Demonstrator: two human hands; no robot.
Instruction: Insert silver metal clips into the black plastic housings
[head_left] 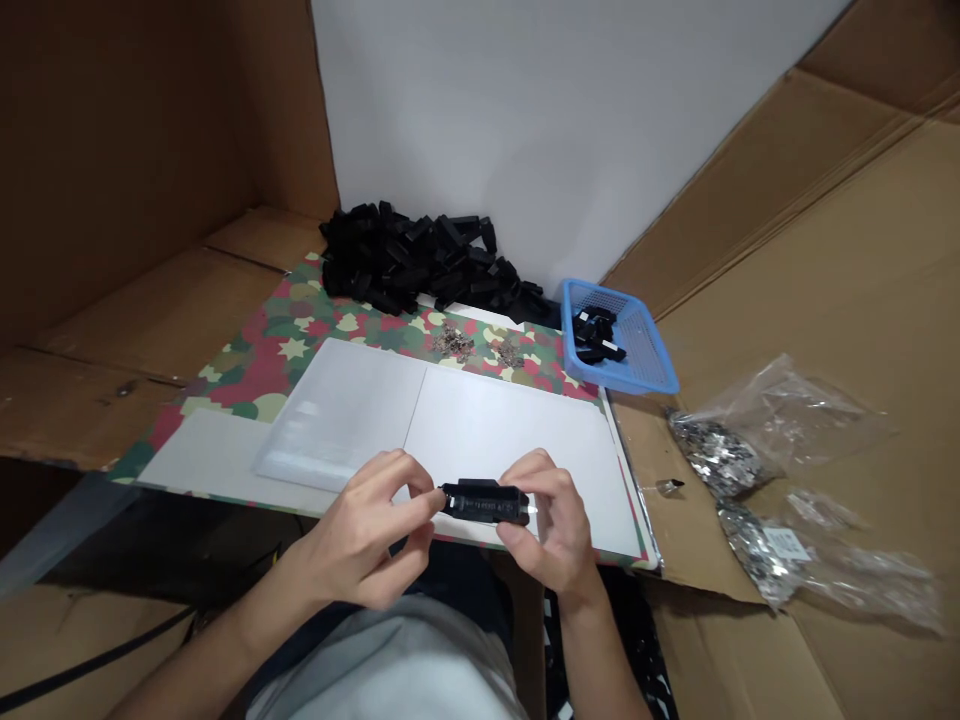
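My left hand (pixel 373 527) and my right hand (pixel 547 523) hold a black plastic connector housing (pixel 484 503) between their fingertips, one at each end, above the front edge of a white board (pixel 510 450). A thin pin sticks out at the housing's left end, and a small shiny bit shows at its right end. Small printed marks run along its side. My fingers hide both ends in part.
A heap of black plastic parts (pixel 409 258) lies at the back. A blue plastic basket (pixel 611 335) holds several more. Small metal bits (pixel 454 342) lie on a camouflage-patterned mat (pixel 300 345). Plastic bags of metal parts (pixel 720 455) sit on cardboard to the right.
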